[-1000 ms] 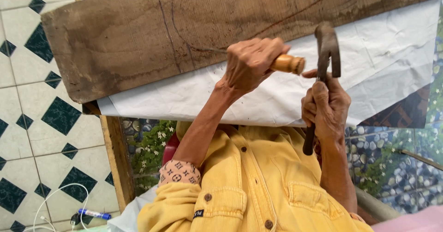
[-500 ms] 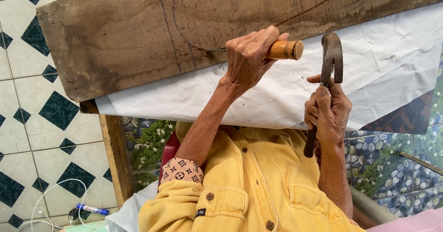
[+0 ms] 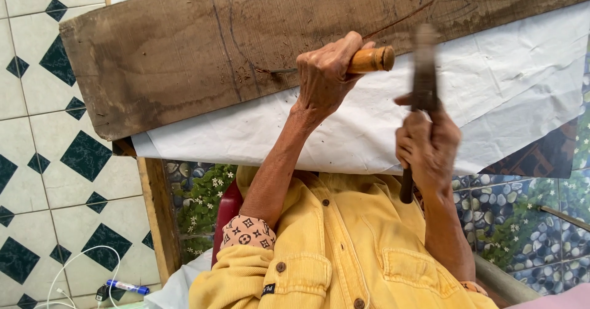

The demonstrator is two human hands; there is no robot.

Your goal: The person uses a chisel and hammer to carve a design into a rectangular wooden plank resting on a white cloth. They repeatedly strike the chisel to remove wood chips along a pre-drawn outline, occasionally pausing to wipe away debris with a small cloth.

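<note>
My left hand [image 3: 326,78] grips a chisel by its orange wooden handle [image 3: 370,60]. The thin blade lies low with its tip on a long, weathered brown plank [image 3: 184,57] marked with drawn lines. My right hand [image 3: 428,146] holds a dark hammer [image 3: 423,69] upright by the handle. The blurred hammer head is just right of the chisel's handle end. White paper [image 3: 369,140] lies under the plank. My yellow shirt fills the bottom of the view.
White floor tiles with dark diamonds [image 3: 55,161] are at the left. A blue marker [image 3: 126,286] and a white cable [image 3: 67,275] lie at the bottom left. A wooden rail [image 3: 158,217] runs below the plank. A pebble-patterned surface [image 3: 522,217] shows at the right.
The hammer has swung left toward the chisel's handle end and is now blurred. My left hand with the chisel has stayed on the plank, shifting slightly.
</note>
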